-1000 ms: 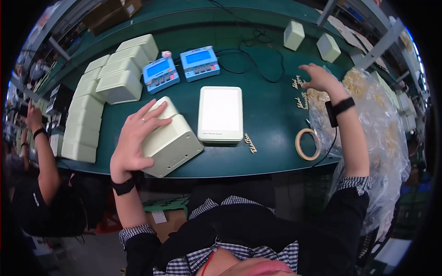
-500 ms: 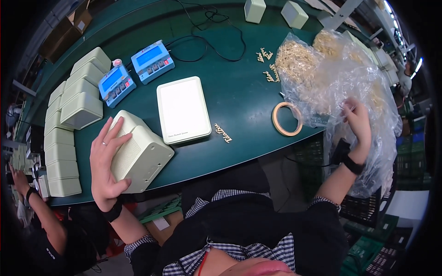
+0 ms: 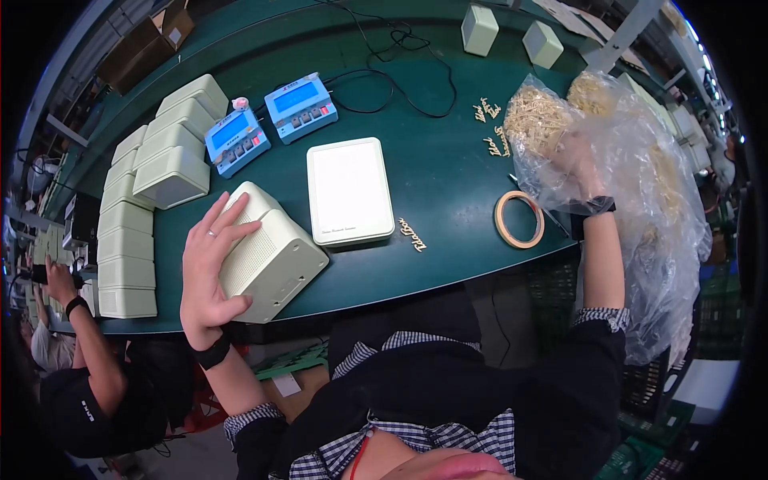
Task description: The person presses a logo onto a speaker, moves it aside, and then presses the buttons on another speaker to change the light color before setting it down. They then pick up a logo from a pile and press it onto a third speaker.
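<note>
My left hand rests splayed on the cream box at the worktop's near edge; likely stiff, smooth, best gripped by opposite sides; my right hand, veiled by the clear bag toward the right edge: grip unclear

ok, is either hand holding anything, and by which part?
Left hand is spread over the perforated side of the cream box, no closed grasp visible. Right hand: can't tell, clear plastic bag veils it.
</note>
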The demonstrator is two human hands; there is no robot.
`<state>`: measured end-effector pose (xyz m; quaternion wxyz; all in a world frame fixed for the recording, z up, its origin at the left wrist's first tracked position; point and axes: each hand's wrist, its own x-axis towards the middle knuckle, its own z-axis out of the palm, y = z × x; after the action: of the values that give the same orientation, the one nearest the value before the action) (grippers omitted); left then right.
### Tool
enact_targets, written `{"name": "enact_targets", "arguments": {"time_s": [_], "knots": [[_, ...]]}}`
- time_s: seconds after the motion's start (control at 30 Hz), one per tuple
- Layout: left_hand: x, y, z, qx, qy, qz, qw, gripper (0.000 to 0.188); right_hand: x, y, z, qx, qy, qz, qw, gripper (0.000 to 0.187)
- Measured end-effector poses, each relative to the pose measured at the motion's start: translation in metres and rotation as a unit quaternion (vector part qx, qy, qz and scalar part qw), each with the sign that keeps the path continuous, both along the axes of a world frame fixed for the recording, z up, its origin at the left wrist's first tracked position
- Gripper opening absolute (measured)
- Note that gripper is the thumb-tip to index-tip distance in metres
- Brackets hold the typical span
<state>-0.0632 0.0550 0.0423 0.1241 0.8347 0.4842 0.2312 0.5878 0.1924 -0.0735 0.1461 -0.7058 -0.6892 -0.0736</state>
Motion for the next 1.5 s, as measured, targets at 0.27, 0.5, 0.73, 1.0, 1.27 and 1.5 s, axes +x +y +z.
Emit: {"name": "enact_targets", "arguments": {"time_s": [0.27, 0.5, 0.73, 1.0, 1.27, 1.5], "knots": [[0.000, 0.003, -0.001, 0.011, -0.003, -0.004, 1.000, 0.081, -0.027, -0.012, 0.027, 0.000, -0.124, 0.081, 0.989, 0.017], [0.000, 0.005, 0.000, 0.018, -0.002, -0.010, 1.000, 0.080, -0.039, -0.019, 0.031, 0.075, -0.073, 0.031, 0.994, 0.028], [0.000, 0.005, -0.001, 0.017, -0.001, -0.009, 1.000, 0.080, -0.031, -0.036, 0.048, 0.158, 0.051, -0.007, 0.986, 0.034], [0.002, 0.006, -0.002, 0.004, -0.009, -0.011, 1.000, 0.080, -0.004, -0.117, 0.072, 0.069, 0.459, -0.013, 0.886, 0.033], [-0.002, 0.005, -0.003, 0.022, 0.012, 0.007, 1.000, 0.085, -0.092, -0.222, 0.094, 0.412, 0.424, -0.131, 0.796, 0.031], [0.011, 0.003, 0.004, -0.008, 0.023, 0.032, 0.999, 0.087, -0.239, -0.178, 0.111, 0.210, 0.587, 0.224, 0.749, 0.025]]}}
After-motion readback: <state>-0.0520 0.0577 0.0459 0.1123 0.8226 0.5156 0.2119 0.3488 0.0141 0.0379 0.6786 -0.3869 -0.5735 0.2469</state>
